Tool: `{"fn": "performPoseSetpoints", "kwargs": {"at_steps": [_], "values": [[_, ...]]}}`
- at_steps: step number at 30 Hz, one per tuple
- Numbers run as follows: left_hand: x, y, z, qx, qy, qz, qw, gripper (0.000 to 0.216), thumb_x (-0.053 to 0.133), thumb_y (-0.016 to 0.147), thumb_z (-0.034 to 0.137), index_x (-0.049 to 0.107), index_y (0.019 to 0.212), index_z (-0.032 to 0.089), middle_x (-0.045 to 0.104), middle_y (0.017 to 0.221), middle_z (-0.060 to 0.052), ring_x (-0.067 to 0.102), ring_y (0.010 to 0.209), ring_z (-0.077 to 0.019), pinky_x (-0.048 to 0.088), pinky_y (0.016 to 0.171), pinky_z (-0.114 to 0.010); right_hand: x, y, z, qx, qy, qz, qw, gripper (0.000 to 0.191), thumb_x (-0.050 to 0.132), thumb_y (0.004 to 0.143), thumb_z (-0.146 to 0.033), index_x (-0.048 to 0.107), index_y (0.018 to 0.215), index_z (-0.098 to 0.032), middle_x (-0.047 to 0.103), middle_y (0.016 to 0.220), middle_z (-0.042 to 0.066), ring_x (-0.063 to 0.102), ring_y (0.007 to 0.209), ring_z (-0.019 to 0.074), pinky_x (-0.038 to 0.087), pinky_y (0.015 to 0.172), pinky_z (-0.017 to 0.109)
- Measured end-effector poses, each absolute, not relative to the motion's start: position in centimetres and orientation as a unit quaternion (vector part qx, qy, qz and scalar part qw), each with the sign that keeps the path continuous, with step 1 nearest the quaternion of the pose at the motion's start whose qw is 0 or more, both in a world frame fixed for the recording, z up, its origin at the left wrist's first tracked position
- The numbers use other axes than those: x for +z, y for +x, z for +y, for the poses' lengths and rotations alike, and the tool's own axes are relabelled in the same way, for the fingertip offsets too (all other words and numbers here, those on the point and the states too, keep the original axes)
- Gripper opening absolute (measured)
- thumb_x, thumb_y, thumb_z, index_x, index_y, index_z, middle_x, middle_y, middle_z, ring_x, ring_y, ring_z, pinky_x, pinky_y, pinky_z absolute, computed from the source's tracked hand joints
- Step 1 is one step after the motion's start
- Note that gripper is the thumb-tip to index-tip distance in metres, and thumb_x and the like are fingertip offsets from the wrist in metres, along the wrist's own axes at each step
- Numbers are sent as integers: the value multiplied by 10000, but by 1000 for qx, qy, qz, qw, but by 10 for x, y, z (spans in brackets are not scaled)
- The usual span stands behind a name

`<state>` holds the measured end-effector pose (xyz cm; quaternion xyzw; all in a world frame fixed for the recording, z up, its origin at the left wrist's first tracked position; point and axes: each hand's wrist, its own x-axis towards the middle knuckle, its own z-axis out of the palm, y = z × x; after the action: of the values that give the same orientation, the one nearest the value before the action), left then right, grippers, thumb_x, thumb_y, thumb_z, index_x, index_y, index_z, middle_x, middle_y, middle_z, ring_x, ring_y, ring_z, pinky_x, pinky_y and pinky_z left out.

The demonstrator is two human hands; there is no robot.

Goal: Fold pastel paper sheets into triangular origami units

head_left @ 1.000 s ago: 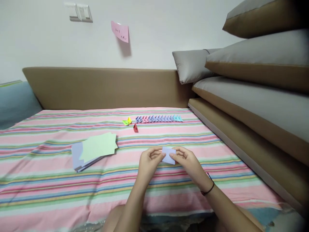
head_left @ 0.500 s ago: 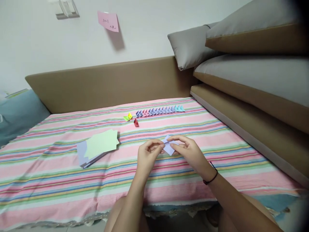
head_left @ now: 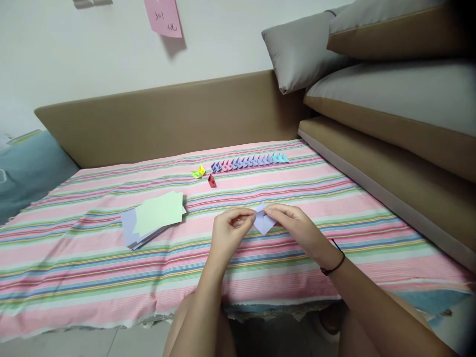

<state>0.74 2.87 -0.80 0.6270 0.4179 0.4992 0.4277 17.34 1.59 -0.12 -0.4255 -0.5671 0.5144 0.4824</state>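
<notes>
A small lavender sheet of origami paper [head_left: 264,224] is pinched between my two hands, just above the striped cloth. My left hand [head_left: 231,232] grips its left corner between thumb and fingers. On the upper right edge, my right hand [head_left: 297,225] pinches the paper; a dark cord circles that wrist. Beyond the hands lies a row of folded paper pieces [head_left: 251,162] in lavender, pink and light blue. Near the row's left end sit a red folded piece [head_left: 211,180] and a yellow and green folded piece [head_left: 199,171].
A stack of pale green and lavender paper [head_left: 159,214] lies to the left on the striped cloth [head_left: 92,267]. Behind is a brown backrest [head_left: 167,116]. Large grey and brown cushions [head_left: 394,94] rise at the right, and a blue pillow [head_left: 35,168] rests at far left.
My view has tipped slightly downward. My right fingers have shifted on the lavender paper toward its upper edge, so more of its face shows. Both hands keep hold of it.
</notes>
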Motion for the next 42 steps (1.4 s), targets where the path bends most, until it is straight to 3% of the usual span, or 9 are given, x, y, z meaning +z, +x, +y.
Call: {"fn": "performPoseSetpoints", "kwargs": {"at_steps": [3, 7, 10, 15, 20, 24, 31, 37, 42], "values": [[-9, 9, 29, 483, 625, 429, 438, 161, 665, 716, 239, 702, 836, 139, 696, 826, -78, 634, 706, -153, 510, 640, -242, -7, 172, 17, 499, -412, -592, 480, 235, 658, 727, -389, 656, 799, -166, 631, 848, 49, 589, 822, 187, 478, 742, 300], [-11, 22, 26, 510, 561, 401, 514, 419, 706, 672, 235, 598, 1070, 161, 666, 897, -62, 625, 724, -124, 507, 657, -228, -15, 169, 18, 441, -463, -557, 531, 243, 665, 720, -401, 633, 781, -168, 602, 807, 43, 572, 710, 162, 471, 641, 282], [-15, 35, 21, 520, 516, 380, 565, 476, 710, 662, 245, 545, 1103, 174, 642, 937, -51, 631, 734, -118, 518, 695, -248, -18, 167, 18, 414, -486, -513, 573, 258, 653, 721, -419, 589, 776, -175, 575, 838, 40, 560, 670, 146, 462, 599, 275], [-17, 38, 19, 559, 463, 431, 536, 476, 705, 650, 221, 498, 1077, 176, 644, 731, 2, 621, 619, -111, 502, 636, -236, -16, 170, 18, 232, -539, -608, 536, 101, 621, 753, -290, 605, 753, -190, 548, 1047, 82, 554, 920, 216, 458, 755, 342], [-13, 25, 22, 551, 464, 450, 529, 390, 721, 650, 233, 539, 989, 169, 686, 682, -4, 631, 626, -128, 485, 627, -237, -8, 177, 17, 123, -505, -703, 486, 39, 620, 785, -209, 639, 819, -210, 564, 995, 65, 528, 1032, 236, 407, 903, 398], [-14, 21, 26, 552, 411, 446, 572, 228, 751, 627, 265, 650, 793, 145, 684, 690, -6, 601, 612, -100, 448, 584, -204, -3, 179, 14, 125, -473, -721, 491, 41, 668, 768, -226, 640, 795, -214, 572, 972, 55, 549, 1007, 224, 428, 890, 376], [-14, 19, 28, 548, 416, 447, 572, 229, 769, 621, 262, 729, 821, 157, 706, 743, -21, 604, 668, -110, 450, 623, -211, 2, 181, 11, 198, -396, -761, 474, 125, 566, 853, -211, 688, 871, -230, 559, 1160, 55, 519, 1109, 213, 423, 949, 359], [-13, 18, 26, 528, 425, 446, 584, 314, 806, 580, 256, 719, 865, 157, 706, 701, -23, 611, 636, -113, 454, 614, -215, -1, 182, 13, 282, -397, -721, 493, 116, 635, 806, -200, 639, 918, -231, 651, 949, 23, 614, 897, 181, 499, 810, 322], [-13, 20, 26, 561, 395, 439, 580, 262, 792, 599, 268, 707, 825, 165, 708, 706, -21, 614, 614, -105, 452, 583, -204, -3, 182, 16, 288, -392, -700, 522, 83, 621, 817, -210, 702, 812, -227, 638, 967, 47, 600, 949, 193, 509, 779, 299]]}}
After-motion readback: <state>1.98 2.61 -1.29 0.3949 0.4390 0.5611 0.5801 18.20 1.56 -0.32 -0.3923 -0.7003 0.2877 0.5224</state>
